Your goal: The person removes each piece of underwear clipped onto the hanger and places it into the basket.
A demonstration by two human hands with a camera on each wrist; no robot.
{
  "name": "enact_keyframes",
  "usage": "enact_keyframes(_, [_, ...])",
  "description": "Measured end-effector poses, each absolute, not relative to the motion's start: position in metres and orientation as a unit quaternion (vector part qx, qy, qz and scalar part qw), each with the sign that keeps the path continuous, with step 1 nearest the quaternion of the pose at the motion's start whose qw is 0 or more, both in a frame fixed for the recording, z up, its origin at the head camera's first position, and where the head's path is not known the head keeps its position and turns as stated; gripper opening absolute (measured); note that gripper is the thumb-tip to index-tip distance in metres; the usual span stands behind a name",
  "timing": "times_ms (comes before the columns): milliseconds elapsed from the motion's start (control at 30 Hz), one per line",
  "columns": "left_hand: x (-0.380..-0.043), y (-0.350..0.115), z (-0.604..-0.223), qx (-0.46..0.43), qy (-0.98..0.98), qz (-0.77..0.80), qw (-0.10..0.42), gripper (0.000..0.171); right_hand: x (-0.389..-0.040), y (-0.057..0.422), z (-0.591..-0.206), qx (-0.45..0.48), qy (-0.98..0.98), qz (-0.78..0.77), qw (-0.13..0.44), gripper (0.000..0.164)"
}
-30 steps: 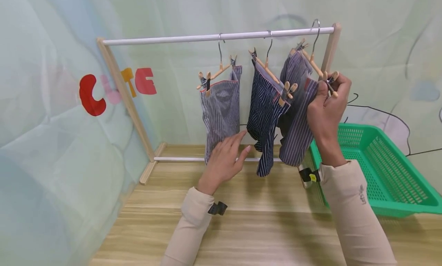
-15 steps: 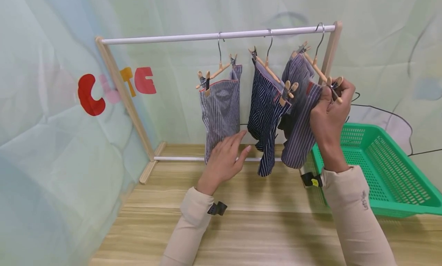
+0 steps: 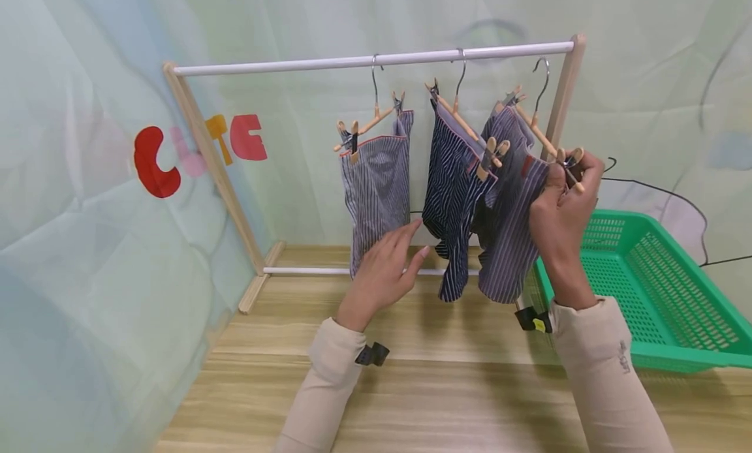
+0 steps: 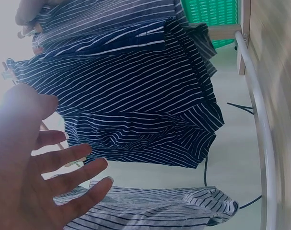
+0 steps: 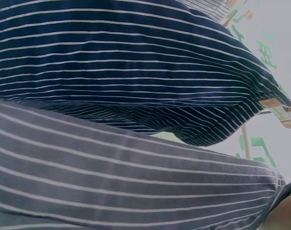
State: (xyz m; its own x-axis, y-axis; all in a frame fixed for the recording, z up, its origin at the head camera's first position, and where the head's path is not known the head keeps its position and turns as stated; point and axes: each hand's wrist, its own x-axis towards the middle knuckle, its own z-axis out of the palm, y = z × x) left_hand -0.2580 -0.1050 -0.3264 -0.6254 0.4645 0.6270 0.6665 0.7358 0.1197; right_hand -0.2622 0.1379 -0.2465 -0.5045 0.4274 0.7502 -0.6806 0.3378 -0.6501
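My right hand (image 3: 564, 224) pinches the clip end of a wooden hanger (image 3: 537, 128), at the corner of small purple-grey striped pants (image 3: 511, 250). The hanger's metal hook sits just below the white rod (image 3: 294, 66), off it. To the left, navy striped pants (image 3: 449, 192) hang from the rod on a second clip hanger. Light grey striped pants (image 3: 378, 185) hang on a third, farther left. My left hand (image 3: 382, 270) is held in front of the light grey pants' lower part, fingers extended and holding nothing. In the left wrist view, its fingers overlap the navy pants (image 4: 131, 86).
A green plastic basket (image 3: 693, 277) stands on the wooden table (image 3: 411, 388) at the right, beside the rack's right end. The rack's wooden left post (image 3: 217, 166) leans near the backdrop with coloured letters. A lower white bar (image 3: 305, 271) runs behind the garments.
My right hand has moved down and slightly right with the hanger and purple-grey pants. The hook, at the rod before, has come down below it. The left hand stays nearly still.
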Motion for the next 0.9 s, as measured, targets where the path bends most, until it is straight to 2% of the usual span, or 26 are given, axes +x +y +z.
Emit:
enact_keyframes(533, [-0.269,-0.096,-0.323,-0.308,-0.89,-0.18,0.285,0.054,-0.264,0.139,-0.271,0.085,-0.671,0.565,0.472,0.022])
enact_keyframes(900, [-0.274,-0.093,-0.319,-0.309,-0.878,-0.195,0.31,0.053,-0.262,0.137,-0.286,0.088,-0.672,0.566,0.47,0.022])
